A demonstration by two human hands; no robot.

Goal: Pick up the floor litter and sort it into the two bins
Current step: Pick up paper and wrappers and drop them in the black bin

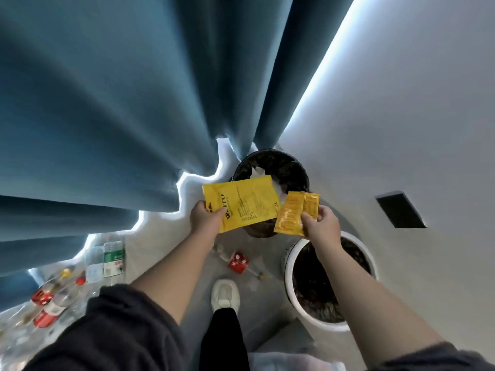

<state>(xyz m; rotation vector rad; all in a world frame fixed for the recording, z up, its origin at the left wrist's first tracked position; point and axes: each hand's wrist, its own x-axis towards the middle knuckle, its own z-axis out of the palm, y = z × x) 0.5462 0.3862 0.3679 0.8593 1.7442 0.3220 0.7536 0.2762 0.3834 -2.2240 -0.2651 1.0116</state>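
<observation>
Head view: your left hand [206,218] pinches the large yellow pouch [246,202] at its near-left corner, thumb on top. Your right hand [321,226] pinches the two small orange sachets [290,216] together by their right edge. Both hands are clamped on litter and held over the black-lined bin [284,163] at the far side. The white-rimmed bin [288,267] stands nearer, on the right.

The pouch looks flat, light and floppy, probably empty film. It holds its plane from a corner grip, but it will likely flutter or slide sideways when dropped, so release it low over the opening. The sachets seem thin, slick and light too. Two in one pinch can slip against each other, so keep your thumb across both.

More litter lies on the floor [198,263]. A crumpled red carton [237,261] is near your shoe [225,293]; it should crush easily, so take it around its body. Clear plastic bottles [113,259] and red cans [42,295] lie to the left by the curtain [107,103]. They are rigid enough but apt to roll, so grip them at the middle.
</observation>
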